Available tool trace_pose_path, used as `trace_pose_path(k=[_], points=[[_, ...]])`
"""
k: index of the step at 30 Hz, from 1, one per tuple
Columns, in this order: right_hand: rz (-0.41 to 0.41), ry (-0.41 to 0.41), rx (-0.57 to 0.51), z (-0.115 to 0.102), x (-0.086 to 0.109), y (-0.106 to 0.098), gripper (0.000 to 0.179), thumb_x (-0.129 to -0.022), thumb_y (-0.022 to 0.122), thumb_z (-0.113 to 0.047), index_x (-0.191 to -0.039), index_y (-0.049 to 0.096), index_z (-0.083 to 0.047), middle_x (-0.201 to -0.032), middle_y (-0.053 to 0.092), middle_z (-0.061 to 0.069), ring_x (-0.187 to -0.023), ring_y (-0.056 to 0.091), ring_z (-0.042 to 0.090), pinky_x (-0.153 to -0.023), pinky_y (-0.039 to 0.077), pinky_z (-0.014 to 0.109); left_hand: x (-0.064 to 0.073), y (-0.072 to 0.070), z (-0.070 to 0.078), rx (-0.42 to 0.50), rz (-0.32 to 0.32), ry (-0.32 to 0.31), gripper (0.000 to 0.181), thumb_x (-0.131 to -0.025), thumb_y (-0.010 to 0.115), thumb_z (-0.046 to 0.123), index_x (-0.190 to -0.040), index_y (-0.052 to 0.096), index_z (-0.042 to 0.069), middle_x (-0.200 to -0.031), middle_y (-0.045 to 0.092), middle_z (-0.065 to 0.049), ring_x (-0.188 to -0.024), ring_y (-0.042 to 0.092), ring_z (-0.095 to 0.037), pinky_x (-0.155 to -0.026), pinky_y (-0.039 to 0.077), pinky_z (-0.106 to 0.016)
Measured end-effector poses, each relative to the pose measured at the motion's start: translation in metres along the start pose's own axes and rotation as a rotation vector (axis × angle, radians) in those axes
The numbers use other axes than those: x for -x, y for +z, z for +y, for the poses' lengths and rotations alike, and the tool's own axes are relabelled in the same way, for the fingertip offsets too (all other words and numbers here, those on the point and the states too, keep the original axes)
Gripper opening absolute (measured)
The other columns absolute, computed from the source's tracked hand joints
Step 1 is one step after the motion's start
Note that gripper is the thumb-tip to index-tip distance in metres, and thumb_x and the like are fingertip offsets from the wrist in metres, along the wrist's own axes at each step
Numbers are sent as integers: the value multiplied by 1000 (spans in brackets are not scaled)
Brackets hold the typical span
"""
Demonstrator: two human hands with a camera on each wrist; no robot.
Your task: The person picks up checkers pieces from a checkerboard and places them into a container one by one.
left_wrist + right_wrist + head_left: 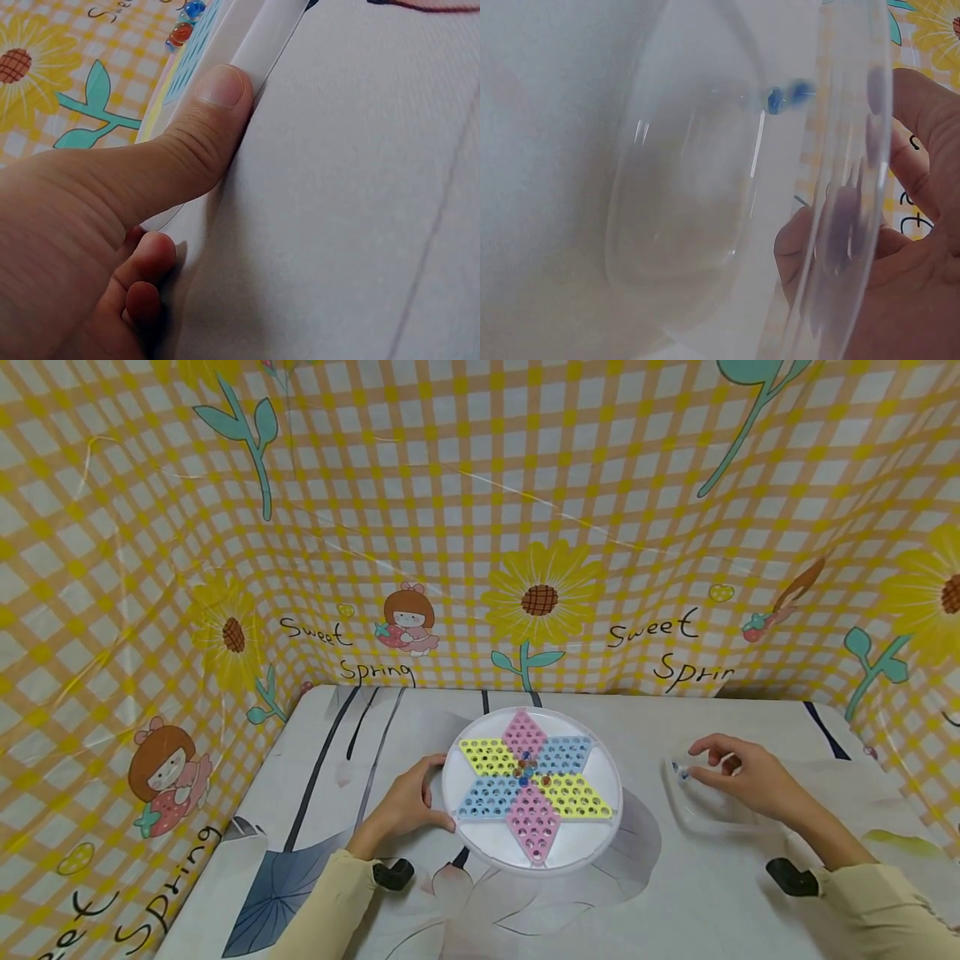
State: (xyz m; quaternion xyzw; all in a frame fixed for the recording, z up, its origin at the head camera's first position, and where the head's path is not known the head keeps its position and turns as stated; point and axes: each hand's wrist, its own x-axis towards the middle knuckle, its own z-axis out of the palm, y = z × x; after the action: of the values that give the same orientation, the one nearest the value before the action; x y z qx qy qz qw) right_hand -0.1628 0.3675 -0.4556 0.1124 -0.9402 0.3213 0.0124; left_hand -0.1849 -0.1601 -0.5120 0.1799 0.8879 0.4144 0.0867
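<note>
Head view: board (pixel 581 841) on the table (pixel 645 727), beads (pixel 523 769) clustered near its centre; left hand (pixel 405 797) holds its left rim, thumb and fingers spread; right hand (pixel 742 777), thumb and forefinger parted, gripping nothing, is at the clear box (pixel 681 812), which contains blue beads (pixel 776 100).

Cloth (pixel 450 443) hangs behind desk (pixel 675 910) & at both sides: yel/tan check on wht, a bit wrinkled. Prints on it: sunflower (pixel 540 600) approx. ctr, more L & R; green leaves (pixel 527 658); girl (pixel 408 614) w/ strawberry (pixel 390 636) L of ctr, another lower L; "Sweet Spring" script (pixel 315 632) in blk; small yel hearts (pixel 346 610). Desk top is off-wht w/ dk stripes (pixel 322 768) back L, bl-gray leaf (pixel 273 885) front L, pale flower (pixel 452 883) front ctr.
</note>
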Motion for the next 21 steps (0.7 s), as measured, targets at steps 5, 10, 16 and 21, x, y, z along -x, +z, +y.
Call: trace_pose_path(k=[5,10,16,21], points=[[-18,20,2,-2,0,1,32,-94,77,-22,-120,66,-5,-96,53,10,-75,50,15,-59,43,26,1,0,0,-4,-1,-7,103,-65,99,19,-152,43,9,-74,52,-2,-65,45,-12,-58,36,-24],[-13,12,11,-1,-1,2,32,-94,77,-23,-119,67,-6,-95,53,9,-75,51,14,-60,43,26,1,0,-1,-3,-2,-11,103,-65,99,20,-152,43,9,-74,52,-2,-65,45,-12,-58,37,-24],[19,-22,13,-3,0,3,29,-93,78,-20,-116,68,-7,-93,53,8,-72,50,13,-59,42,25,0,0,-2,3,-4,-2,104,-65,99,20,-152,43,9,-74,52,-2,-65,46,-12,-58,37,-24],[33,-36,0,-8,-2,1,27,-93,77,-19,-116,68,-7,-92,52,7,-72,50,13,-57,42,25,-1,1,-3,1,-4,-1,104,-65,99,19,-152,43,9,-73,52,-1,-65,46,-12,-58,37,-24]])
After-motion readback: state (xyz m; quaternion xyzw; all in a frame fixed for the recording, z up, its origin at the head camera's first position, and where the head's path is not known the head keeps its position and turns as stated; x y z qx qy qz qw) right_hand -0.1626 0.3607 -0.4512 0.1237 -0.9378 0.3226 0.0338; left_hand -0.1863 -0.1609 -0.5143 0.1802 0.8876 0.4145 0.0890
